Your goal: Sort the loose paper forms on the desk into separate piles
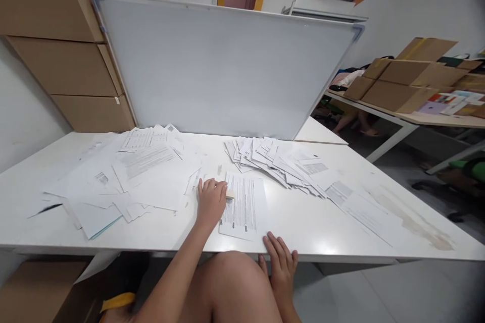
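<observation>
In the head view, a printed sheet (248, 212) lies on the white table in front of me. My left hand (211, 201) rests at its left edge, fingers closed over a small pale-yellow flat strip (230, 194). One end of the strip sticks out to the right, onto the sheet; most of it is hidden under my fingers, so I cannot tell its kind. At the table's front edge is my right hand (279, 261), holding nothing. Its fingers are stretched out, with the tips on the tabletop beside the sheet's lower right corner.
Loose papers (147, 161) spread over the table's left side. A fanned paper stack (273, 161) lies right of centre. A whiteboard (227, 70) stands along the back, beside stacked cardboard boxes (79, 70). More boxes (405, 81) sit on another table at right; a person's foot (367, 130) shows behind.
</observation>
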{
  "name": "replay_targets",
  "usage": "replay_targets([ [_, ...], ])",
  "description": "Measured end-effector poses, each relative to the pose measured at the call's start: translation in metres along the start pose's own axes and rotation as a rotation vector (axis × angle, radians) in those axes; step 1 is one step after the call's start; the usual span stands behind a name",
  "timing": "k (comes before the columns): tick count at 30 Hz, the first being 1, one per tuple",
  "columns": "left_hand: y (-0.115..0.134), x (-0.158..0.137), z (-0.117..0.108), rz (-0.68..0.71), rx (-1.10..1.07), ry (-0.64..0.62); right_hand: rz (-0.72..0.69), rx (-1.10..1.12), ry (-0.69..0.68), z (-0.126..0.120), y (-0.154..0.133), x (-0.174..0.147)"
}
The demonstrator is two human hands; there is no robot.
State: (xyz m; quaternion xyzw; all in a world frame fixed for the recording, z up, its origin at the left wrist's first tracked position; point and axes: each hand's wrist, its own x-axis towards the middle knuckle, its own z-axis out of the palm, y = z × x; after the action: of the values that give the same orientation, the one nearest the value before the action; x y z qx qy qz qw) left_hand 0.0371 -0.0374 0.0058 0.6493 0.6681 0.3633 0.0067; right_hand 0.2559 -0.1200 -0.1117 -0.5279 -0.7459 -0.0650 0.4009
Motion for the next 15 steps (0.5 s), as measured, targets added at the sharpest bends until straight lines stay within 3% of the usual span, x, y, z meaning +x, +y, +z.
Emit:
replay_targets([
  [5, -0.001, 0.001, -0.004, -0.048, -0.089, 0.029, -0.012, 0.027, 0.085, -0.006, 0.0, -0.003],
  [10, -0.011, 0.005, -0.003, -0.216, -0.313, 0.1, 0.134, 0.092, 0.252, -0.028, 0.005, -0.004],
  [12, -0.014, 0.007, -0.002, -0.25, -0.325, 0.104, 0.243, 0.143, 0.356, -0.043, 0.002, 0.012],
  [15, -0.015, 0.007, -0.001, -0.25, -0.305, 0.081, 0.356, 0.249, 0.513, -0.069, -0.015, 0.061],
])
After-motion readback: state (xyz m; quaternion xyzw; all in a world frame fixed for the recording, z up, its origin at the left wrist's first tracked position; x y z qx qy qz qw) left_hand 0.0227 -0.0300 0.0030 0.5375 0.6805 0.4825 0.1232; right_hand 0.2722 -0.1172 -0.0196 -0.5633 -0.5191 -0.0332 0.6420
